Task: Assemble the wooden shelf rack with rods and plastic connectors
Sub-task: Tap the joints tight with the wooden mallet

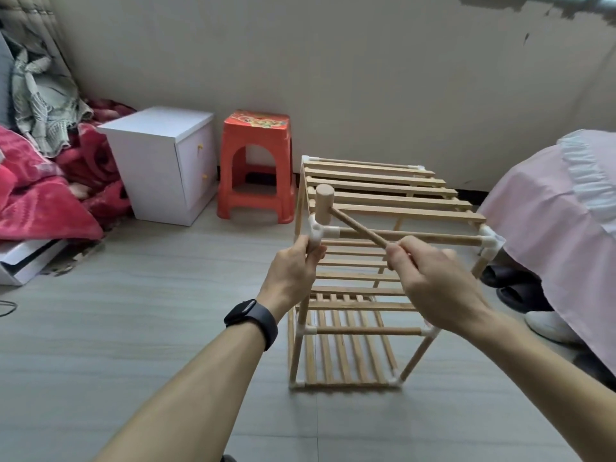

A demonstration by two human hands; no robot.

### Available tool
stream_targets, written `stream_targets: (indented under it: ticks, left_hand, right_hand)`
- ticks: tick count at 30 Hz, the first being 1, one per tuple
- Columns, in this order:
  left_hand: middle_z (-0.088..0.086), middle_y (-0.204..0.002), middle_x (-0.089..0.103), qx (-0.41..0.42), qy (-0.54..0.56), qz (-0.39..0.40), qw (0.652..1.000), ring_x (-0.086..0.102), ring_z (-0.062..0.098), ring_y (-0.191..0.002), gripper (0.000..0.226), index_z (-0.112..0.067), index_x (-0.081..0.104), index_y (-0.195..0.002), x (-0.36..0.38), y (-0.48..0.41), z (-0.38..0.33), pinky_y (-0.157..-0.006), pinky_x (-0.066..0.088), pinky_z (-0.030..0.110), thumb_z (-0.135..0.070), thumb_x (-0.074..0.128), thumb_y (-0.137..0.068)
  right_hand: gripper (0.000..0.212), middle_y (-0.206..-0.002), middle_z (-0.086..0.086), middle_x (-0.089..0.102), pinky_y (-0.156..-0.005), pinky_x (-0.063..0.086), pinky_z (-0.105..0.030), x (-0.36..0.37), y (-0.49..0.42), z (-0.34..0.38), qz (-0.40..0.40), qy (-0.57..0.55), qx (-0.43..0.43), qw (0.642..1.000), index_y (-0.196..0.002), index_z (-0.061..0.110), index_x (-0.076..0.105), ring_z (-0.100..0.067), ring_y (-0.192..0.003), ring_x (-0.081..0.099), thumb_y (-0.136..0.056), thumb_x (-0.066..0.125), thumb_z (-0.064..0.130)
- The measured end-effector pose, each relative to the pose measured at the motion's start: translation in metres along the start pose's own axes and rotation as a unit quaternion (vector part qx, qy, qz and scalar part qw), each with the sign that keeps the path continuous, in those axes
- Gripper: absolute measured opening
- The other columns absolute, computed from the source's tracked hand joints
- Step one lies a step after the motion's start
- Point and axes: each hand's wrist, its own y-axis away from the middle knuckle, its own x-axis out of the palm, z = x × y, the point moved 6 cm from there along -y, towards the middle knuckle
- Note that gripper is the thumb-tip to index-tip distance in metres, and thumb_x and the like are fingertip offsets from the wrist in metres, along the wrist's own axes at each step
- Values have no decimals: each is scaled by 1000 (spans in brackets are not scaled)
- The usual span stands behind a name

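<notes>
A wooden shelf rack [383,191] of slats and rods stands upright on the floor in the middle of the head view. My left hand [293,271] grips the upright rod just under the white plastic connector [318,232] at the rack's near top left corner. My right hand [433,281] grips the handle of a small wooden mallet [325,203]. The mallet's head sits right above that connector, touching or nearly touching it. Another white connector [489,240] caps the near top right corner. A front rod [410,235] joins the two.
A red plastic stool [255,165] and a white bedside cabinet [166,161] stand against the wall left of the rack. Red bedding [40,195] lies far left. A pink-covered bed [560,228] with shoes [520,295] under it is close on the right.
</notes>
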Motion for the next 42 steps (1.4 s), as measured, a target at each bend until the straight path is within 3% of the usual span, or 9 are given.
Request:
stream_targets:
  ticks: [3, 6, 11, 15, 19, 23, 29, 35, 42]
  left_hand:
    - [0, -95, 73, -2, -1, 2, 1000, 69, 20, -85, 30, -15, 59, -109, 0, 0, -1, -77, 57, 48, -42, 46, -106]
    - [-1, -95, 73, -3, 2, 0, 1000, 69, 18, -85, 27, -16, 59, -105, -1, 0, 0, -77, 57, 46, -41, 46, -106]
    - [-4, -96, 73, 4, -5, 1, 1000, 68, 14, -85, 29, -17, 59, -107, 0, -1, 1, -75, 57, 38, -42, 46, -105]
    - [-8, -94, 71, 2, -5, 1, 1000, 65, 6, -83, 21, -22, 58, -102, 1, -2, 4, -70, 53, 28, -40, 48, -105]
    - [-9, -93, 72, -1, -23, -6, 1000, 65, 7, -78, 29, -20, 59, -106, 1, -2, 5, -65, 53, 32, -46, 45, -105]
    - [-8, -90, 72, -3, -29, -7, 1000, 67, 12, -79, 30, -25, 59, -107, 1, -1, 4, -71, 57, 42, -50, 45, -104]
    - [-6, -90, 72, -24, -5, 15, 1000, 68, 16, -83, 26, -26, 61, -103, -6, -2, 1, -77, 57, 48, -49, 49, -102]
    - [-8, -86, 72, 26, -20, 55, 998, 68, 5, -71, 11, -53, 53, -94, 9, 11, -24, -58, 55, 23, -45, 56, -100]
    - [-5, -80, 69, 110, -192, 96, 970, 66, 16, -71, 40, -28, 65, -96, 65, 16, -76, -65, 56, 38, -55, 36, -104]
  right_hand:
    - [32, -53, 7, 53, -32, 28, -19, -10, 1, 9, -73, -68, -39, 994, -91, 15, 55, -9, -35, 39, -107, 37, 35]
    - [33, -55, 4, 53, -37, 30, -19, 8, 0, 3, 47, 72, -1, 996, -87, 22, 54, -8, -39, 42, -107, 34, 39]
    - [33, -53, 6, 50, -34, 29, -16, -5, 4, 16, -75, -52, -47, 995, -88, 14, 53, -8, -37, 41, -107, 36, 34]
    - [35, -58, 2, 55, -42, 35, -27, 15, 2, 0, 68, 122, 31, 990, -86, 24, 54, -9, -42, 44, -108, 32, 41]
    - [34, -59, 2, 52, -40, 35, -22, 6, -1, -9, -43, 7, 63, 997, -92, 20, 54, -7, -43, 44, -109, 32, 39]
    - [38, -86, -10, 54, -60, 46, -38, 17, -19, -36, -70, -107, 165, 978, -102, 12, 52, -21, -69, 51, -111, 29, 40]
    - [38, -107, -7, 49, -84, 55, -46, 34, -52, -40, -120, -53, 198, 971, -106, 15, 50, -20, -88, 55, -110, 25, 43]
    - [41, -112, -7, 49, -92, 45, -44, 25, -68, -61, -116, -62, 196, 972, -108, 12, 52, -22, -99, 53, -110, 24, 42]
    - [44, -110, -7, 62, -86, 49, -40, 10, -53, -90, -120, -124, 208, 963, -106, 10, 60, -24, -103, 61, -111, 27, 39]
